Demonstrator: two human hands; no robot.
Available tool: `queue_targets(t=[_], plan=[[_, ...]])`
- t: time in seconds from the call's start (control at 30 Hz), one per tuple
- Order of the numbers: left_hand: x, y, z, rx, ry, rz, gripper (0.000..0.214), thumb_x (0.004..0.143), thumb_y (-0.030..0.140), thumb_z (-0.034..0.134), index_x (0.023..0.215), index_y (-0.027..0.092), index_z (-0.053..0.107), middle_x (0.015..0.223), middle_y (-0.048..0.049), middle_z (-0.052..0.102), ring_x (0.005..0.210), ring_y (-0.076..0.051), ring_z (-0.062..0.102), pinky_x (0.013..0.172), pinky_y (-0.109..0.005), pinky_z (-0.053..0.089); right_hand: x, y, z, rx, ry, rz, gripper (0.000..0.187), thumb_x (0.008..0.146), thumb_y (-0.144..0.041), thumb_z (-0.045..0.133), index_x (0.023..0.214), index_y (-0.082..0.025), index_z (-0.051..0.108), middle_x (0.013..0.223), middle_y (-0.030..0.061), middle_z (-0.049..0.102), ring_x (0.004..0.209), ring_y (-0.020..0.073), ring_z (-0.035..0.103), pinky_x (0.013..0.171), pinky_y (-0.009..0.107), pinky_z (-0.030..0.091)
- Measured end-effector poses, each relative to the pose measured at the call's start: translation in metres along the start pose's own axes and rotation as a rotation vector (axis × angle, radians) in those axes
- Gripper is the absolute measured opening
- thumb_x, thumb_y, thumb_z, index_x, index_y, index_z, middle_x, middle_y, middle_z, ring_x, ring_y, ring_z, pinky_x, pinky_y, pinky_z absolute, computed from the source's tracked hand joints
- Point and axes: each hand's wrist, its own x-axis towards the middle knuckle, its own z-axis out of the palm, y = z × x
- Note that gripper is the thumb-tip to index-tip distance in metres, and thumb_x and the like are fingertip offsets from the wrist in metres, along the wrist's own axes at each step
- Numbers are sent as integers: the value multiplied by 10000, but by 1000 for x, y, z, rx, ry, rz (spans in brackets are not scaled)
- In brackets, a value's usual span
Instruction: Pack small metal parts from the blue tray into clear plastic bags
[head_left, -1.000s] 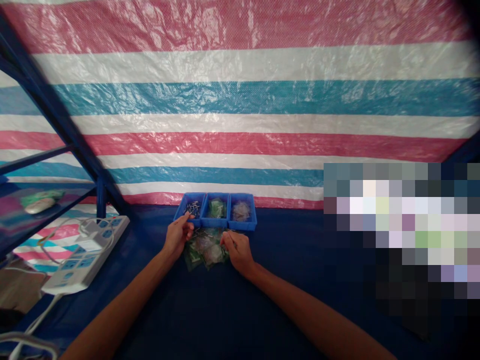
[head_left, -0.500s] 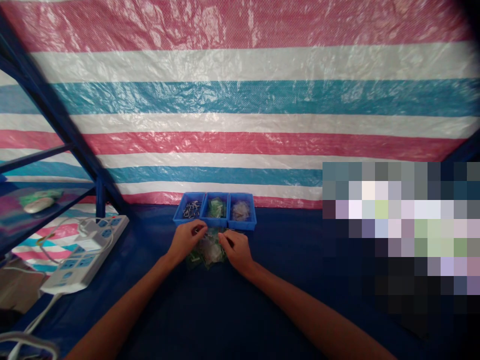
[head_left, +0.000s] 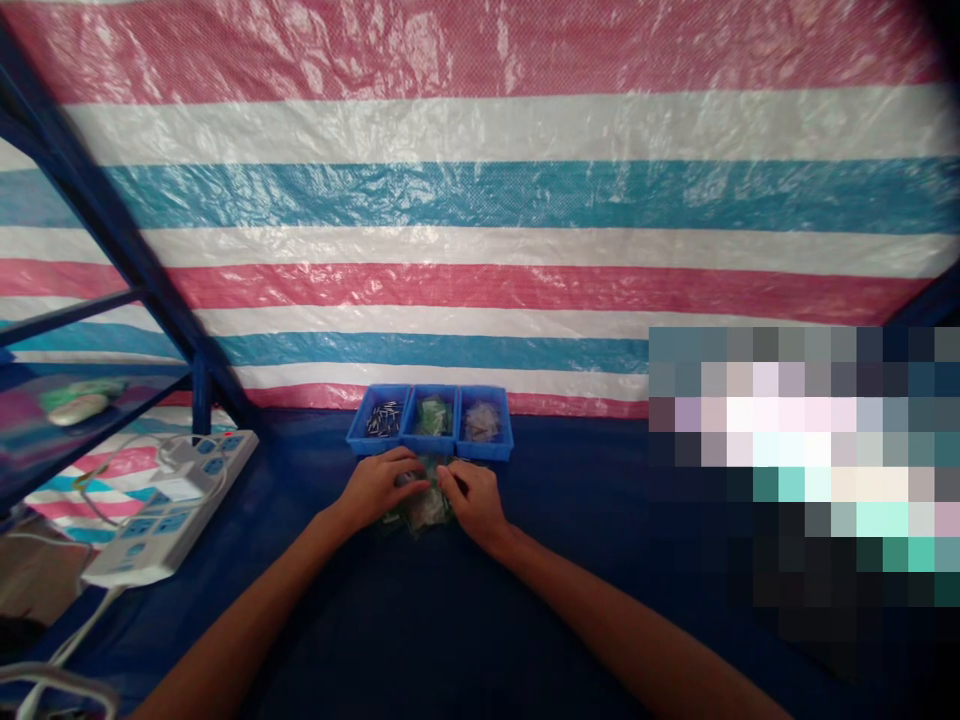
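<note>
Just in front of the blue bins, a heap of small clear and greenish plastic bags [head_left: 429, 512] lies on the dark blue table. My left hand [head_left: 381, 488] is at the left of this heap, its thumb and fingers apart over the bags. On the other side my right hand [head_left: 474, 500] is closed in a pinch, at the edge of a greenish clear bag. Its fingertips are small and partly hidden. Behind my hands stand three joined blue bins: the left bin [head_left: 360, 436] has short dark and silvery pieces, the middle bin [head_left: 430, 443] green packets, the right bin [head_left: 484, 450] clear ones.
A white power strip [head_left: 169, 520] with plugs and cables lies at the left of the table. Dark blue metal frame bars [head_left: 135, 250] slope along the left. Striped plastic sheeting [head_left: 480, 200] hangs behind the bins. A pixelated area hides the right side.
My left hand has opened from a pinch, and its fingers now spread over the bags. My right hand keeps its pinch in about the same spot.
</note>
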Motion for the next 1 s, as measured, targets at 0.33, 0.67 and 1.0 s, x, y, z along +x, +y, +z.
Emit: queue_targets(t=[0.33,0.67,1.0], plan=[[1,2,-4,-72,-30,45,273,854,414,523,967,210,665,996,-43,616,754,-129,605,677,-210,467,1,0,0,2,-1,-3,366,914,-300,414,596,-163,532,576,3,540,529,104,471,568,232,329],[1,5,-2,-137,6,75,217,882,299,486,890,193,675,925,-52,633,760,-134,601,717,-220,461,0,0,1,-7,-2,-2,389,924,-326,399,593,-166,528,561,-1,524,523,101,453,564,235,329],[2,8,-1,-134,39,41,231,896,276,442,835,161,633,835,-46,619,680,-116,568,663,-211,439,0,-1,-1,-10,1,1,385,923,-308,403,590,-162,529,555,-4,516,520,101,451,564,236,323]])
